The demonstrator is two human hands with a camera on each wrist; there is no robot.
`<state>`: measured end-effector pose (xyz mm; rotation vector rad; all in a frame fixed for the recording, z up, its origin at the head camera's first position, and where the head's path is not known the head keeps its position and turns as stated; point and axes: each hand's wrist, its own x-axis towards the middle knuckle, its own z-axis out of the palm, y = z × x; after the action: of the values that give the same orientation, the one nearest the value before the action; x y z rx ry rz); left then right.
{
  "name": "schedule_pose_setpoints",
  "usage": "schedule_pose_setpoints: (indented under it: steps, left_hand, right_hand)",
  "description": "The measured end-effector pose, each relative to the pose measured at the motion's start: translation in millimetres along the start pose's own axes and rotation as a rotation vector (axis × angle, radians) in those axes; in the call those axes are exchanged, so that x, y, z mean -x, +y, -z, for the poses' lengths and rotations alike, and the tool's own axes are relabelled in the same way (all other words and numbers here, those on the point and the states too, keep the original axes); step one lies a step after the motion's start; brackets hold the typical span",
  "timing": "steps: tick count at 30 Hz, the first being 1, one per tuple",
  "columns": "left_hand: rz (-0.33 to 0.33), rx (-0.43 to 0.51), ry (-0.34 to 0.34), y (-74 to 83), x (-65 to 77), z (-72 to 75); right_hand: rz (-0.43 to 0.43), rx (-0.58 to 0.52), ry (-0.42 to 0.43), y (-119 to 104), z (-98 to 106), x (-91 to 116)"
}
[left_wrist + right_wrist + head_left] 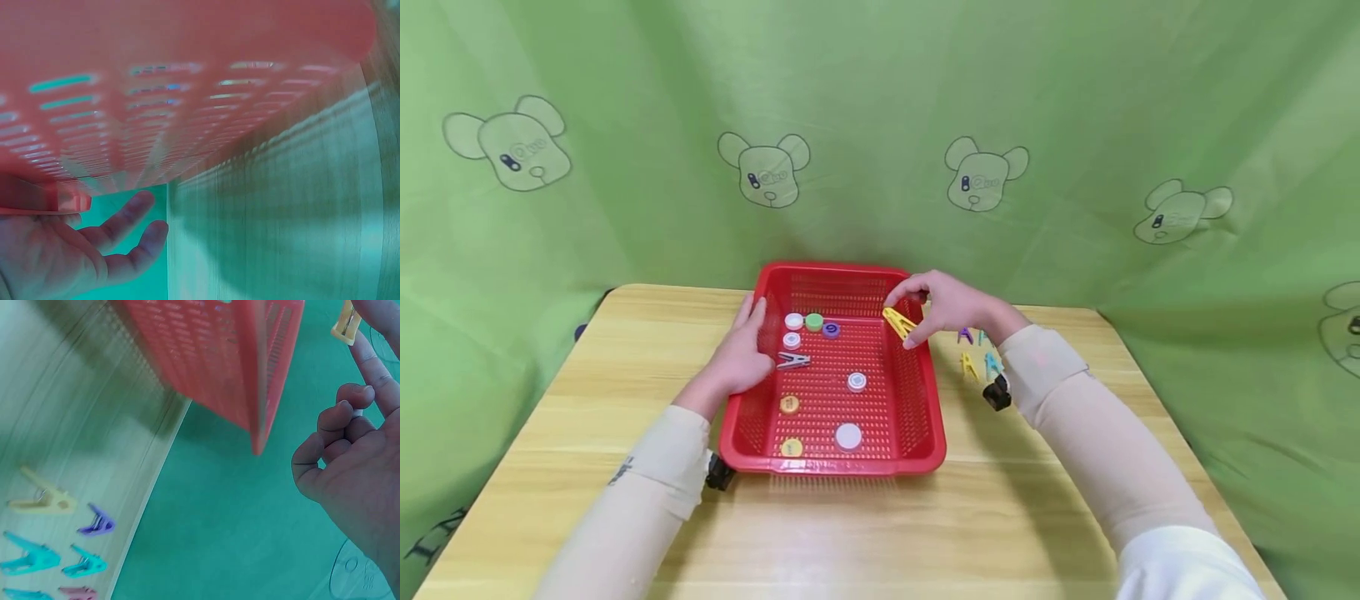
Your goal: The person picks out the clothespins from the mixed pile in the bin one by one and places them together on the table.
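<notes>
My left hand [739, 357] holds the left rim of a red plastic basket [831, 468], its thumb over the inner side. In the left wrist view two fingers [128, 215] extend outside the basket wall. Above the basket's right side, my right hand [946, 307] pinches a yellow clothespin [897, 322] between thumb and index finger. The other fingers are curled in, as the right wrist view shows. Inside the basket lie a grey clothespin [793, 360], a large white cap [848, 436], a green cap [814, 322], a purple cap [831, 330] and several other round caps.
Right of the basket, several clothespins lie on the wooden table [850, 533]: a yellow one [42, 495], a purple one [97, 520], blue-green ones [30, 555] and a pink one [79, 592]. A green curtain [880, 83] with mouse-head drawings hangs around the table.
</notes>
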<state>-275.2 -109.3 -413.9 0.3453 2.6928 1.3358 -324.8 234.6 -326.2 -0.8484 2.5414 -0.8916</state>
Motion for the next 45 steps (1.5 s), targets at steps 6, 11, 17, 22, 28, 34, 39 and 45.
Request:
schedule_pose_setpoints:
  steps: [6,11,17,22,28,34,39,45]
  left_hand:
    - [0.011,0.014,-0.007,0.7,-0.9,2.1]
    - [-0.001,0.02,0.001,1.1,-0.7,1.3]
    - [-0.005,0.006,-0.012,-0.7,2.2,-3.7]
    - [-0.02,-0.001,-0.007,-1.2,3.3,-4.5]
    - [-0.012,0.012,-0.011,1.2,3.3,-2.6]
    - [-0.023,0.003,-0.006,1.6,3.5,-2.1]
    - [-0.034,-0.004,-0.003,2.4,3.5,-2.1]
    - [-0.033,0.002,-0.004,2.9,3.4,-1.5]
  right_hand:
    - [-0.039,-0.011,0.034,7,3,19]
    - [-0.045,-0.018,0.065,19,1,32]
    - [-0.059,-0.055,0.082,30,-3,55]
    - [-0.082,-0.062,0.108,36,-5,72]
    - [-0.094,-0.043,0.13,47,-8,89]
    - [-0.083,-0.07,0.151,62,-16,101]
    - [-0.125,-0.088,0.149,70,-25,109]
    - [-0.17,-0.15,0.136,78,-37,117]
